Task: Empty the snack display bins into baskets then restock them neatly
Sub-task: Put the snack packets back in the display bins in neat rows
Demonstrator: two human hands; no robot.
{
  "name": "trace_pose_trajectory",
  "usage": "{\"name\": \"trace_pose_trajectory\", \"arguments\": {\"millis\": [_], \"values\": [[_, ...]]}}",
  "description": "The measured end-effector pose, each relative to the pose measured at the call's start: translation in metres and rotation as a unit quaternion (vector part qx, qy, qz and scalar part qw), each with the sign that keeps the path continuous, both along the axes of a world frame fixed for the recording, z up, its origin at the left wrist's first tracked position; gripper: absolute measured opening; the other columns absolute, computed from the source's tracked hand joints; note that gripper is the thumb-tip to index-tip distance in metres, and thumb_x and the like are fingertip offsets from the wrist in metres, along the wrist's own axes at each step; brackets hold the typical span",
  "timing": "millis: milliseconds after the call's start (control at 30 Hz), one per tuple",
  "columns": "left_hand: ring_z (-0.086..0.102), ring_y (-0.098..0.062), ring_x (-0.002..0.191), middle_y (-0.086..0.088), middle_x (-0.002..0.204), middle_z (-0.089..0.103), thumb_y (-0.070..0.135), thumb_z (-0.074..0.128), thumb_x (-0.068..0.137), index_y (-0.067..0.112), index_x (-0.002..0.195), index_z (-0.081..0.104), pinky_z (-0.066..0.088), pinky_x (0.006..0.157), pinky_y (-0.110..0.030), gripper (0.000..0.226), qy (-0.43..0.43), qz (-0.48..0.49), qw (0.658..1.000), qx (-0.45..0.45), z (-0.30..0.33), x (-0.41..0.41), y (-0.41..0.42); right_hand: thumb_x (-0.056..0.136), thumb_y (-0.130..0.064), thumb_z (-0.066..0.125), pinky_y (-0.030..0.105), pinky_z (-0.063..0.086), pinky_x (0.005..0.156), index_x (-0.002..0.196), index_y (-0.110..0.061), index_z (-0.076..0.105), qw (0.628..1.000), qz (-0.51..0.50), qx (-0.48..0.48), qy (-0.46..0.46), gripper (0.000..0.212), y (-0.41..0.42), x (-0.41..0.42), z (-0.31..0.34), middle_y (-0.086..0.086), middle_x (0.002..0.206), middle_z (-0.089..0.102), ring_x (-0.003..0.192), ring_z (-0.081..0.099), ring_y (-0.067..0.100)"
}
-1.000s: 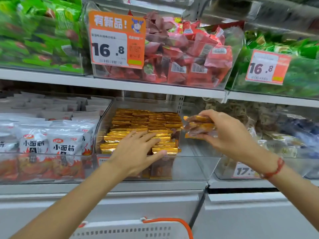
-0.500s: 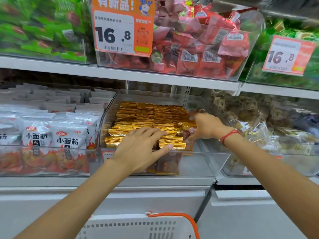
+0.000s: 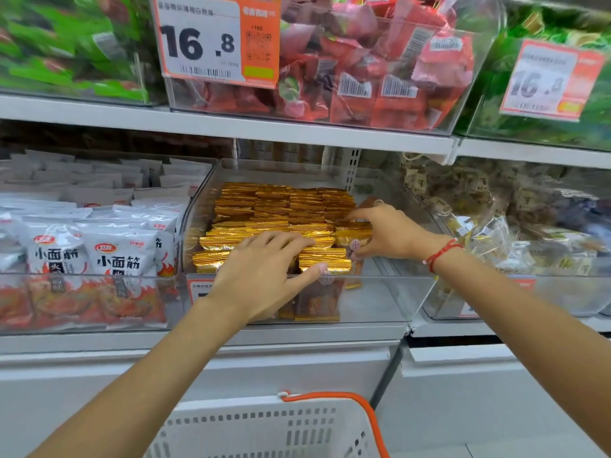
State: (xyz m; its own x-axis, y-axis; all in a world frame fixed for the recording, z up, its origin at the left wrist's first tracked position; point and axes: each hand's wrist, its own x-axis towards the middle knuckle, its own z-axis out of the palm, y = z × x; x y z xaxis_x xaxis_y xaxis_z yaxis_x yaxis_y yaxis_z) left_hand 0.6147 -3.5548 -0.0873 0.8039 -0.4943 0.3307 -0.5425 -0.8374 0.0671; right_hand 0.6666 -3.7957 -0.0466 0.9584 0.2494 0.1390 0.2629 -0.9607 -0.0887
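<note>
A clear plastic bin (image 3: pixel 390 292) on the lower shelf holds rows of gold snack packets (image 3: pixel 281 203) standing on edge. My left hand (image 3: pixel 264 269) lies flat with spread fingers on the front rows, thumb against a gold packet at the front. My right hand (image 3: pixel 386 231) is inside the bin at the right end of the rows, its fingers and thumb round a small stack of gold packets (image 3: pixel 352 234) set against the others. A white basket with an orange handle (image 3: pixel 334 396) sits below, at the bottom edge of the view.
Left of the bin, white packets with red flames (image 3: pixel 109 259) fill a neighbouring bin. To the right stands a bin of brownish packets (image 3: pixel 496 226). The upper shelf (image 3: pixel 231 125) overhangs with bins of red (image 3: pixel 380 71) and green (image 3: pixel 66 51) snacks and orange price tags (image 3: pixel 211 38).
My right hand carried a small stack of gold packets from outside the bin down into it and set them at the right end of the rows. My left hand stayed on the front rows.
</note>
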Motion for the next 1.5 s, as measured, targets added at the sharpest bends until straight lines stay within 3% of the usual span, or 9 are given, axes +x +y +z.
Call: {"name": "trace_pose_trajectory", "arguments": {"millis": [133, 400, 533, 700, 867, 1033, 1233, 1400, 1500], "values": [[0.029, -0.009, 0.141, 0.015, 0.153, 0.035, 0.078, 0.006, 0.086, 0.041, 0.147, 0.031, 0.029, 0.113, -0.034, 0.076, -0.012, 0.0, 1.0, -0.001, -0.001, 0.0, 0.0, 0.074, -0.036, 0.081, 0.039, 0.046, 0.1, 0.132, -0.019, 0.058, 0.999, 0.008, 0.03, -0.01, 0.065, 0.011, 0.004, -0.003, 0.0, 0.132, 0.06, 0.121, 0.053, 0.02], [0.03, -0.01, 0.141, 0.014, 0.152, 0.037, 0.074, 0.016, 0.092, 0.04, 0.146, 0.032, 0.03, 0.112, -0.037, 0.065, -0.002, 0.002, 1.0, -0.004, -0.002, 0.001, 0.0, 0.075, -0.033, 0.08, 0.042, 0.046, 0.101, 0.14, -0.018, 0.046, 0.999, -0.005, 0.003, 0.049, 0.074, 0.017, -0.005, 0.003, 0.002, 0.138, 0.053, 0.124, 0.05, 0.023], [0.03, -0.011, 0.141, 0.012, 0.152, 0.038, 0.073, 0.018, 0.093, 0.039, 0.145, 0.037, 0.03, 0.112, -0.036, 0.065, -0.017, 0.005, 1.0, -0.007, 0.0, 0.0, 0.001, 0.078, -0.044, 0.076, 0.039, 0.046, 0.092, 0.138, -0.03, 0.047, 0.999, -0.019, -0.019, -0.021, 0.069, 0.012, -0.029, 0.015, 0.0, 0.135, 0.05, 0.118, 0.052, 0.021], [0.029, -0.013, 0.142, 0.009, 0.151, 0.04, 0.075, 0.006, 0.088, 0.038, 0.143, 0.042, 0.023, 0.116, -0.037, 0.075, -0.055, -0.011, 0.998, -0.013, -0.003, -0.003, 0.004, 0.081, -0.031, 0.076, 0.04, 0.049, 0.083, 0.13, -0.031, 0.056, 0.992, -0.015, 0.011, -0.125, 0.053, 0.014, -0.058, 0.005, -0.001, 0.128, 0.054, 0.108, 0.058, 0.022], [0.038, -0.01, 0.135, 0.011, 0.146, 0.046, 0.075, 0.017, 0.091, 0.037, 0.141, 0.044, 0.037, 0.107, -0.035, 0.068, -0.033, -0.007, 0.999, -0.035, -0.006, -0.005, 0.008, 0.081, -0.039, 0.075, 0.04, 0.049, 0.085, 0.124, -0.03, 0.061, 0.992, -0.091, 0.011, -0.089, 0.045, 0.02, -0.041, -0.005, 0.003, 0.122, 0.062, 0.109, 0.06, 0.028], [0.039, -0.008, 0.134, 0.014, 0.145, 0.045, 0.077, 0.009, 0.089, 0.04, 0.142, 0.041, 0.037, 0.106, -0.032, 0.072, -0.047, -0.006, 0.998, -0.03, -0.008, -0.003, 0.008, 0.073, -0.049, 0.079, 0.042, 0.051, 0.091, 0.127, -0.023, 0.058, 0.986, -0.152, 0.05, -0.046, 0.063, 0.021, -0.017, 0.003, 0.007, 0.126, 0.06, 0.11, 0.061, 0.029], [0.041, -0.01, 0.134, 0.013, 0.144, 0.047, 0.077, 0.01, 0.088, 0.04, 0.141, 0.043, 0.039, 0.105, -0.034, 0.072, -0.058, 0.004, 0.998, -0.034, -0.009, -0.002, 0.006, 0.072, -0.046, 0.081, 0.034, 0.048, 0.071, 0.098, -0.009, 0.049, 0.969, -0.202, 0.136, 0.044, 0.055, 0.014, -0.007, -0.006, 0.004, 0.094, 0.059, 0.086, 0.057, 0.02], [0.043, -0.01, 0.133, 0.013, 0.143, 0.049, 0.076, 0.014, 0.088, 0.04, 0.14, 0.045, 0.041, 0.102, -0.033, 0.07, -0.061, 0.007, 0.997, -0.037, -0.008, -0.004, 0.005, 0.072, -0.051, 0.079, 0.041, 0.051, 0.096, 0.132, -0.015, 0.055, 0.971, -0.166, 0.158, 0.067, 0.074, 0.017, 0.002, -0.01, 0.006, 0.129, 0.059, 0.116, 0.057, 0.027], [0.041, -0.009, 0.134, 0.014, 0.144, 0.047, 0.077, 0.01, 0.087, 0.042, 0.141, 0.043, 0.04, 0.103, -0.033, 0.073, -0.056, 0.01, 0.998, -0.031, -0.008, -0.004, 0.005, 0.075, -0.041, 0.08, 0.034, 0.052, 0.09, 0.128, -0.015, 0.053, 0.959, -0.164, 0.208, 0.098, 0.065, 0.017, 0.006, -0.013, 0.002, 0.123, 0.059, 0.106, 0.058, 0.022]]}}
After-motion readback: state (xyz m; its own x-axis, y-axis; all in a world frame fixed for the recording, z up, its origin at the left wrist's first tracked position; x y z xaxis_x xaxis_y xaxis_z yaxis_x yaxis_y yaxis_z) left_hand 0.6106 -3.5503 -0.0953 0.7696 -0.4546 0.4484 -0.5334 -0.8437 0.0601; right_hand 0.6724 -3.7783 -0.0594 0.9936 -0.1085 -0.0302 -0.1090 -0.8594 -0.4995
